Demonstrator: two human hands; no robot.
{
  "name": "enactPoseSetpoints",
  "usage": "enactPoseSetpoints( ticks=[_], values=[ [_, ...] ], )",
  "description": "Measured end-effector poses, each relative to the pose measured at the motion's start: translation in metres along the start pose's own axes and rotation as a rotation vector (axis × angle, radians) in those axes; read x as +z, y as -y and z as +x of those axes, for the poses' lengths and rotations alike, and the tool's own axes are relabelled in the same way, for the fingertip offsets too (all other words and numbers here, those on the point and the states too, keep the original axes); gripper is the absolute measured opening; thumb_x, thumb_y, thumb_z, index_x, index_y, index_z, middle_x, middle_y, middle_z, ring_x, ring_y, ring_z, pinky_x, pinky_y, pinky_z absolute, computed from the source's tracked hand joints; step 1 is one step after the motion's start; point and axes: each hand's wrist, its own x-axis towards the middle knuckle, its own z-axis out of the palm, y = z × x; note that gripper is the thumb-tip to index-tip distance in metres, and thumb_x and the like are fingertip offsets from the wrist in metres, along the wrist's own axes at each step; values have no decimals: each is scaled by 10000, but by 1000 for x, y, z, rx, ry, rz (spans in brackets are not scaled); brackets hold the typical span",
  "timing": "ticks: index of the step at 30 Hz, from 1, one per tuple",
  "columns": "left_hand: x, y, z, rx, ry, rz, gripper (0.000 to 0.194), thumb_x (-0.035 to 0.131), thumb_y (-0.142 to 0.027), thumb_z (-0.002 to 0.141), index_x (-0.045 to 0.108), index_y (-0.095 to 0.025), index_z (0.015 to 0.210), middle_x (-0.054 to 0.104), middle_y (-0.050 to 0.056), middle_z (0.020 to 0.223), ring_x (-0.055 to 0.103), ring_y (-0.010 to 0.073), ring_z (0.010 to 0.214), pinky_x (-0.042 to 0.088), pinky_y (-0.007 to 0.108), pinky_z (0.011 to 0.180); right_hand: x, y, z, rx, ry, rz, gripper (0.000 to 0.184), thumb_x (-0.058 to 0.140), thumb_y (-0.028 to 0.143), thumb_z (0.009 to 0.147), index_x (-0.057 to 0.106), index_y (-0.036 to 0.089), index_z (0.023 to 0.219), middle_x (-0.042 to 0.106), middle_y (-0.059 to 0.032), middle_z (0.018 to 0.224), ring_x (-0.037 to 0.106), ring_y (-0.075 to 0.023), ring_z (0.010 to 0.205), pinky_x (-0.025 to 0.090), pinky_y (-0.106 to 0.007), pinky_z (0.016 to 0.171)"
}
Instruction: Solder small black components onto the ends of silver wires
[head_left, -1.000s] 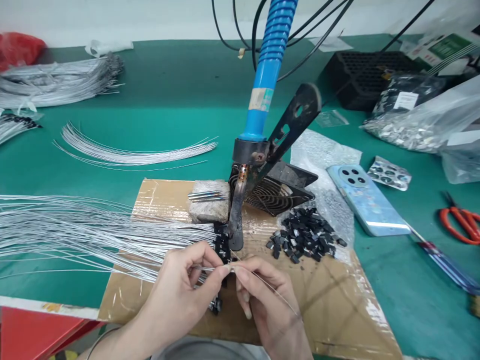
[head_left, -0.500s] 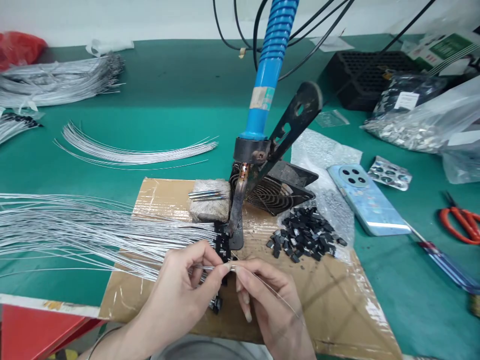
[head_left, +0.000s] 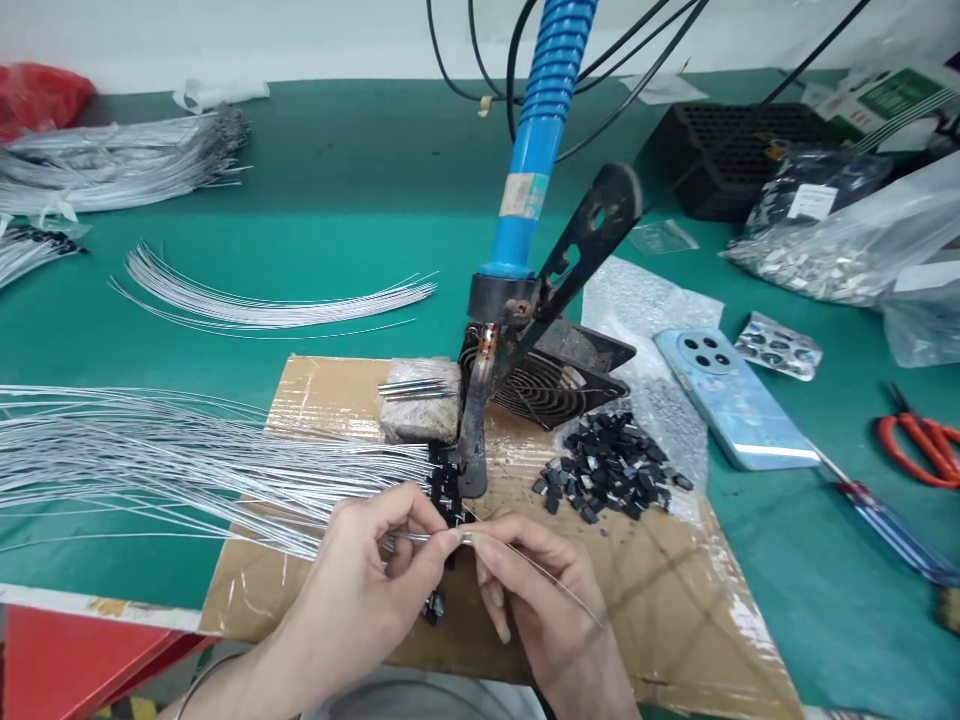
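Observation:
My left hand [head_left: 390, 560] is closed in a pinch on a white wire [head_left: 411, 537], thumb against forefinger. Its fingertips meet those of my right hand [head_left: 536, 590], also pinched closed, just in front of the soldering iron. A thin silvery wire [head_left: 559, 583] runs from the right fingertips back across that hand; the exact contact at the tips is too small to make out. White wires [head_left: 300, 470] fan out leftward, with black connectors [head_left: 444, 490] at their right ends beside the iron's metal tip [head_left: 473, 430]. My hands partly cover these connectors.
A blue-handled soldering iron [head_left: 511, 235] stands in a black bracket [head_left: 592, 230] over the cardboard [head_left: 645, 610]. Behind it is a fan [head_left: 547, 385]. Loose black connectors [head_left: 619, 465] lie right, near a phone [head_left: 739, 400], a screwdriver [head_left: 892, 530] and red-handled pliers [head_left: 922, 445].
Both hands stay pinched together at nearly the same spot. My right hand has shifted very slightly rightward, its lower fingers a little with it.

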Motion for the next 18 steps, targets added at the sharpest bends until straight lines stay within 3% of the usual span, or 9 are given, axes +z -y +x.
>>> enactPoseSetpoints(
  ticks=[5, 11, 18],
  values=[
    [0, 2, 2, -49, 26, -46, 248, 561, -352, 940, 589, -192, 753, 424, -40, 612, 309, 121, 543, 209, 261, 482, -3, 8, 2, 61, 36, -55, 243, 828, 411, 741, 808, 169, 751, 575, 9, 545, 462, -55, 419, 351, -154, 371],
    [4, 4, 2, -44, -43, -36, 228, 577, -342, 921, 594, -188, 753, 375, -61, 565, 276, 115, 519, 193, 255, 474, 0, 4, 1, 41, 25, 18, 206, 811, 388, 773, 821, 194, 842, 570, 17, 584, 456, -56, 447, 358, -151, 370],
    [5, 0, 2, -1, -88, -49, 218, 575, -310, 915, 579, -182, 739, 396, -59, 570, 281, 105, 512, 206, 230, 461, 4, 2, 0, 32, 4, 64, 233, 829, 407, 751, 810, 177, 778, 559, 21, 581, 435, -40, 443, 366, -131, 364]
  ],
)
